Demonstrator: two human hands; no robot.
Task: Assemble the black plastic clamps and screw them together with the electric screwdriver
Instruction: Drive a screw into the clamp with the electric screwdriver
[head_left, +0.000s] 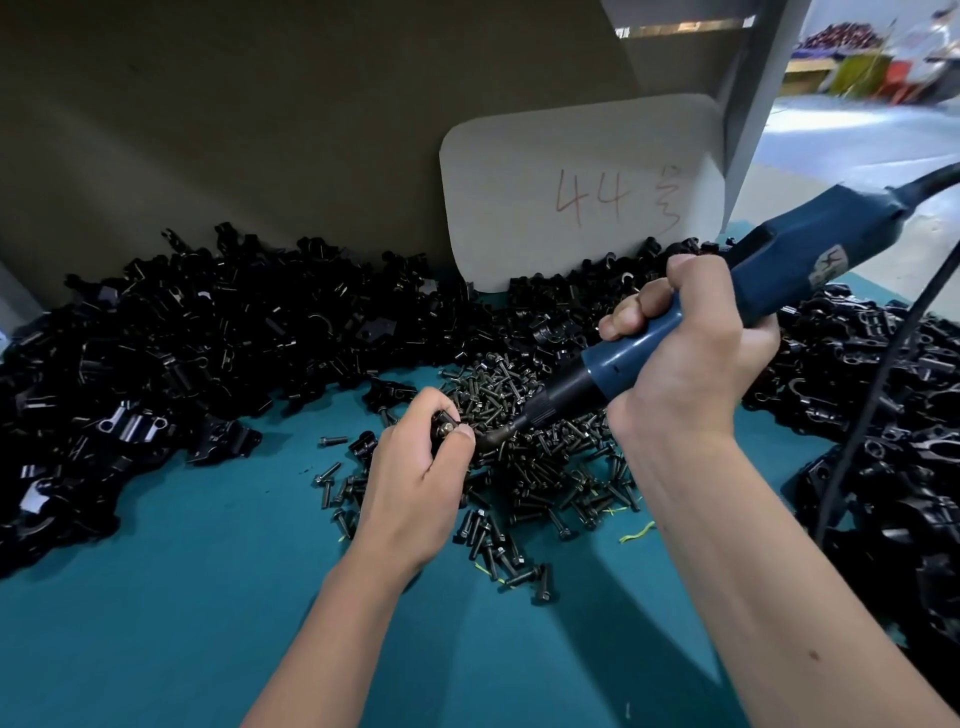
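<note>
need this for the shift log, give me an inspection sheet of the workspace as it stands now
surface: teal table top, bare in the near part.
job's things: small black clamp with a screw head showing; blue electric screwdriver, its tip close beside the clamp; pile of screws at centre; heaps of black clamp parts left, back and right.
clutter: yellow-green thread scraps among the screws.
grippers: left hand pinches the clamp; right hand grips the screwdriver.
cables: black cord runs from the screwdriver's rear over the right heap.
surroundings: white card marked 44 leaning on a grey panel; blurred factory floor beyond.
</note>
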